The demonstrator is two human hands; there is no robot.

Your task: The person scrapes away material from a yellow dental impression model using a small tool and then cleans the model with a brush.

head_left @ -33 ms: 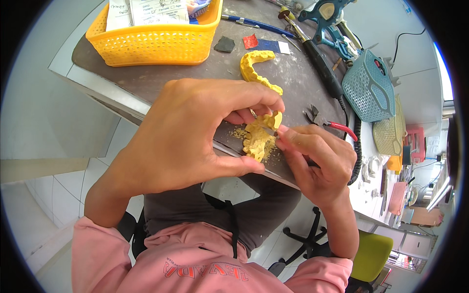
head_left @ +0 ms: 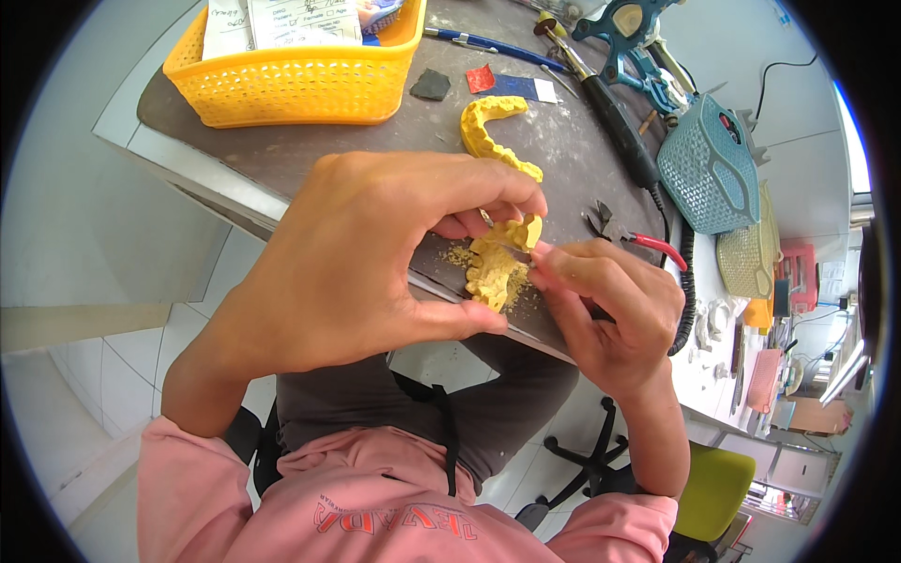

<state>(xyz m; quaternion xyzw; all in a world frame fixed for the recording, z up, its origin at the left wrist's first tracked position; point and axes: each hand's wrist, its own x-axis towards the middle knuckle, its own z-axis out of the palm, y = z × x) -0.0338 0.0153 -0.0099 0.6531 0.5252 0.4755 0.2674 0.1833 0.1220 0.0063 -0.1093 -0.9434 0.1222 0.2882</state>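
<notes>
My left hand [head_left: 347,253] curves around a yellow plaster dental cast [head_left: 490,272], gripping it between thumb and fingers near the table's front edge. My right hand [head_left: 610,305] is closed in a pinch around a thin metal tool [head_left: 519,254], whose bright end reaches the side of the cast; its kind is mostly hidden by my fingers. Yellow crumbs [head_left: 516,286] lie on the table under and around the cast. Just beyond my left fingers rests another yellow dental cast [head_left: 477,127], horseshoe-shaped.
Back left stands a yellow basket [head_left: 291,89] with papers. Red-handled pliers [head_left: 615,228] lie beyond my right hand, near a black handpiece [head_left: 619,131] with a cord. A blue-green articulator [head_left: 624,42] and blue basket [head_left: 699,174] stand farther right. Colored squares [head_left: 481,79] lie behind.
</notes>
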